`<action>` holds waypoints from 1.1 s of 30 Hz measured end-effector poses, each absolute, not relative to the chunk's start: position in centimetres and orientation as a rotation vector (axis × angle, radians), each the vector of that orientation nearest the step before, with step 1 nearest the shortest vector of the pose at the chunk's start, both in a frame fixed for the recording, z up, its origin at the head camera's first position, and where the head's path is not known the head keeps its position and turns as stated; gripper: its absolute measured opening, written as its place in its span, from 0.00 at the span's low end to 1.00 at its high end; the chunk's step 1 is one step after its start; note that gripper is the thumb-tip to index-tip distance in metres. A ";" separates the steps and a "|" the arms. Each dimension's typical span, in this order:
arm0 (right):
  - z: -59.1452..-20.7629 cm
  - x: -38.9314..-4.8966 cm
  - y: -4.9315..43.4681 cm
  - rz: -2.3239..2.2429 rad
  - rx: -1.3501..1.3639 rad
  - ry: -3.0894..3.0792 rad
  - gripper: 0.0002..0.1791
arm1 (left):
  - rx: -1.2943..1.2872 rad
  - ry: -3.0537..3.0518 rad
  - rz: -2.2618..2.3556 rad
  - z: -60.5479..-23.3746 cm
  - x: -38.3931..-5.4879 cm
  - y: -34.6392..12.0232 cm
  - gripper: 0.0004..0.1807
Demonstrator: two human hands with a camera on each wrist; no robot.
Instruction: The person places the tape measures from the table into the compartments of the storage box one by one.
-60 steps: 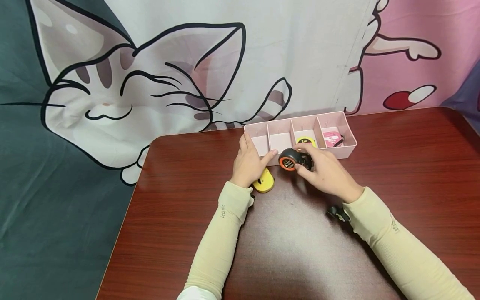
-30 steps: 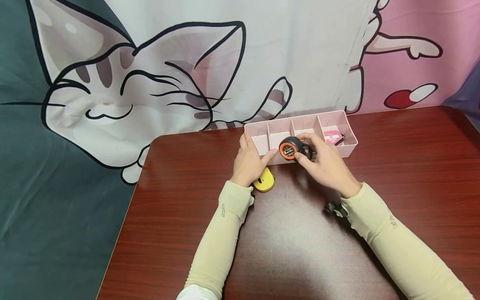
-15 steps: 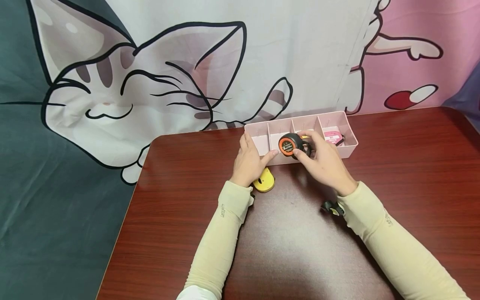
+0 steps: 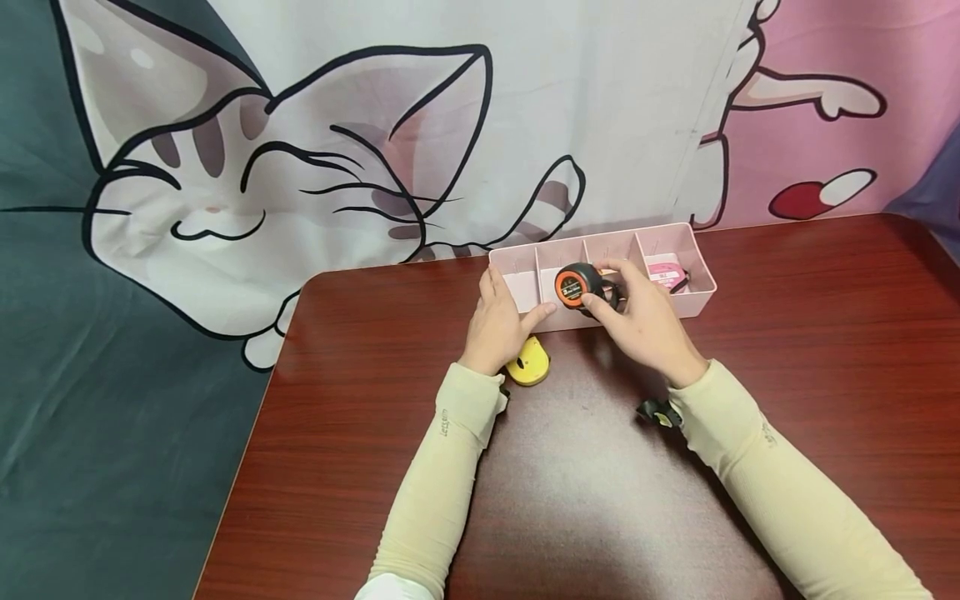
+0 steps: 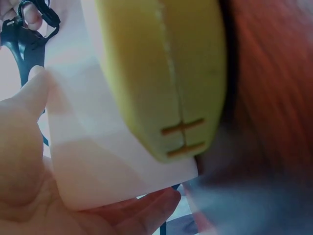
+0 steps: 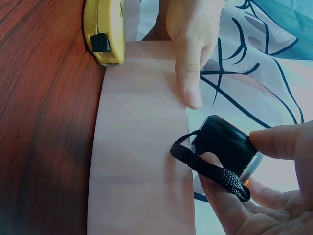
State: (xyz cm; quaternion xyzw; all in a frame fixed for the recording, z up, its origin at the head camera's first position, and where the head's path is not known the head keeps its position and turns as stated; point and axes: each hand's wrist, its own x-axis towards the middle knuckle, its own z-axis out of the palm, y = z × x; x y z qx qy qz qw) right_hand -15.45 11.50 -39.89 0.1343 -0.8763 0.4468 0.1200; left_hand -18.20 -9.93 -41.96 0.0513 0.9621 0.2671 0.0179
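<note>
My right hand [image 4: 648, 329] pinches a black tape measure [image 4: 572, 286] with an orange-ringed face, holding it over the second compartment from the left of a pink divided box [image 4: 699, 296]. Its black wrist strap [image 6: 215, 171] hangs in a loop past the fingers in the right wrist view. My left hand [image 4: 495, 329] grips the box's left end, thumb at the front rim and fingers around the end wall. Just in front of the box, a yellow tape measure [image 4: 530, 362] stands on the table by my left wrist. A pink tape measure [image 4: 666, 275] lies in the rightmost compartment.
The box stands at the back of the dark red wooden table [image 4: 360, 400], close to a cartoon-cat curtain [image 4: 225, 225]. My right hand covers most of the third compartment from the left.
My right hand has carried the black tape measure up from in front of the box to over it, drifting slightly left. It now hides the yellow 2m tape measure. My left hand stays put.
</note>
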 end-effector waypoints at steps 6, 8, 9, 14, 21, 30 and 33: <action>-39.9 -15.7 11.3 1.314 0.364 -2.564 0.24 | 0.184 2.989 0.818 -41.9 -18.2 -10.0 0.64; -40.0 -15.8 11.2 1.324 0.354 -2.568 0.24 | 0.185 2.988 0.821 -41.9 -18.2 -10.0 0.64; -40.0 -15.8 11.2 1.328 0.353 -2.569 0.24 | 0.185 2.987 0.823 -41.9 -18.2 -10.0 0.64; -40.0 -16.0 11.0 1.341 0.350 -2.570 0.25 | 0.183 2.987 0.830 -42.0 -18.2 -10.0 0.64; -40.0 -16.4 10.7 1.378 0.342 -2.565 0.25 | 0.187 2.990 0.834 -42.0 -18.2 -10.0 0.65; -39.5 -17.0 10.5 1.398 0.333 -2.578 0.26 | 0.189 2.994 0.834 -42.1 -18.3 -10.0 0.64; -39.5 -17.3 10.4 1.412 0.339 -2.575 0.25 | 0.192 2.996 0.830 -42.0 -18.3 -10.0 0.64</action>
